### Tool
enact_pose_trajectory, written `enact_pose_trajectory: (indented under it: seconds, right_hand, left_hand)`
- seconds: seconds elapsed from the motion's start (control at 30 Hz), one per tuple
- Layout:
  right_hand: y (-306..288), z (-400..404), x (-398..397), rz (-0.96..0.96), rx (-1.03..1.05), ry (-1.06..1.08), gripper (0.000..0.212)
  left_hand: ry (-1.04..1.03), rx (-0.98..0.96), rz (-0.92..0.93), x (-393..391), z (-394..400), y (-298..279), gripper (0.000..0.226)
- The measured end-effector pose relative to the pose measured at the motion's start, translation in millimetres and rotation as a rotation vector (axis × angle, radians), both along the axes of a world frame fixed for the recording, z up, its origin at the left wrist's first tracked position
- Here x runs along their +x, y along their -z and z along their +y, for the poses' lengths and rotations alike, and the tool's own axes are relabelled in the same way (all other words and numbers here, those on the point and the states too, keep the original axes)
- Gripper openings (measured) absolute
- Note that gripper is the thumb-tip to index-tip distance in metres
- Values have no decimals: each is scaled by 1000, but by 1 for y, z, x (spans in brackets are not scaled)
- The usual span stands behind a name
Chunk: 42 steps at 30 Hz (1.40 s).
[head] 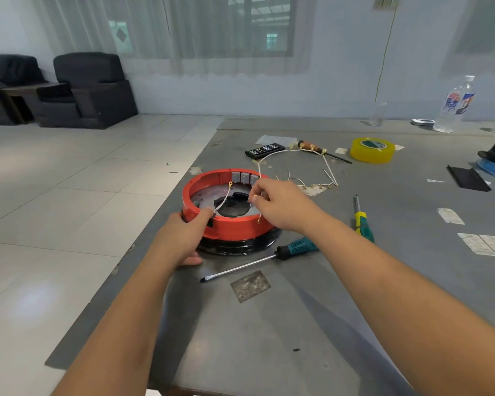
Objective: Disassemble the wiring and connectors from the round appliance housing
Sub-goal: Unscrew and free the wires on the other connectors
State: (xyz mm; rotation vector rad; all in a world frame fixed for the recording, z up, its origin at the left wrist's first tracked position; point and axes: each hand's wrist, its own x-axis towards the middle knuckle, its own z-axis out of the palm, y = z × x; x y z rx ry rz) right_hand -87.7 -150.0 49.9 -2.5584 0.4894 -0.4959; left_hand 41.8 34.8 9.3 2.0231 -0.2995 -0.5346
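1. The round red housing (226,221) sits on a black ring base near the left edge of the grey table (269,324), close to the person, presumably so that both hands reach inside it

2. The left hand (183,238) grips the near rim of the housing, fingers curled over the edge, apparently to steady it against pulling

3. The right hand (277,204) is over the right rim, thumb and fingers pinching a thin white wire (260,215) that hangs to a small metal end

4. A second white wire (223,200) with a ring terminal arcs across the inside of the housing, near the grey connectors (244,177) on the far wall

5. A loose wire bundle (312,172) lies behind the housing; two screwdrivers (269,257) lie just beside it, to hand

6. Hard to make out: where either wire is anchored, since the hands cover the near rim; whether the connectors are plugged cannot be told
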Motion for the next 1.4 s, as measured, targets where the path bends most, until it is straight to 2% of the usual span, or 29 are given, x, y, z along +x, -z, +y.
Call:
enact_pose_trajectory:
  seconds: [0.1,0.3,0.37,0.4,0.43,0.5,0.57,0.63,0.77,0.83,0.93,1.0,1.07,1.1,1.13,1.17,1.23,1.3,1.33,1.4]
  right_hand:
    - [-1,-1,1,17,-19,-27,15]
    - [-4,-2,-1,111,-73,-77,18]
    - [-5,-2,-1,129,-102,-88,19]
    - [-6,-1,-1,132,-115,-94,20]
    - [-7,-1,-1,133,-122,-99,20]
    - [-8,1,-1,122,-114,-112,20]
    - [-8,5,-1,109,-103,-135,19]
    - [-6,9,0,106,-105,-167,20]
    - [-1,13,-2,98,-123,-221,22]
    - [0,13,-3,96,-135,-230,22]
    - [0,10,-7,91,-145,-268,18]
    - [-2,2,-17,-19,-63,-237,22]
    - [-7,-12,-29,-366,53,-51,15]
    - [-10,-24,-34,-548,55,108,9]
    - [-14,-38,-38,-648,37,284,10]
    - [-18,-52,-40,-644,60,432,16]
    - [-25,-79,-42,-429,347,507,31]
    - [-28,-96,-41,-285,770,349,27]
    - [-26,-101,-42,-272,909,274,21]
    - [-19,-107,-42,-314,975,198,10]
  left_hand:
    - [65,181,-115,5,2,-5,70]
    - [236,383,-179,10,6,-22,65]
    - [252,541,-280,9,9,-30,70]
    - [195,569,-366,9,9,-32,69]
    - [104,534,-469,9,6,-36,63]
    - [-39,304,-671,6,-6,-42,45]
    - [2,28,-723,-2,-29,-50,33]
    - [110,-169,-584,-8,-55,-58,35]
    - [155,-475,48,-7,-91,-59,24]
    - [167,-527,167,-5,-99,-54,16]
    - [170,-547,206,-5,-106,-50,15]
    - [183,-522,195,-4,-108,-48,17]
    - [217,-520,177,-3,-106,-46,15]
    - [236,-525,174,-1,-105,-45,14]
    - [252,-524,167,-1,-105,-44,15]
    - [263,-519,157,0,-105,-44,16]
    - [286,-504,137,-1,-108,-43,17]
    - [301,-500,130,-3,-113,-41,17]
    - [305,-495,124,-5,-115,-40,17]
    - [303,-456,70,-8,-120,-36,18]
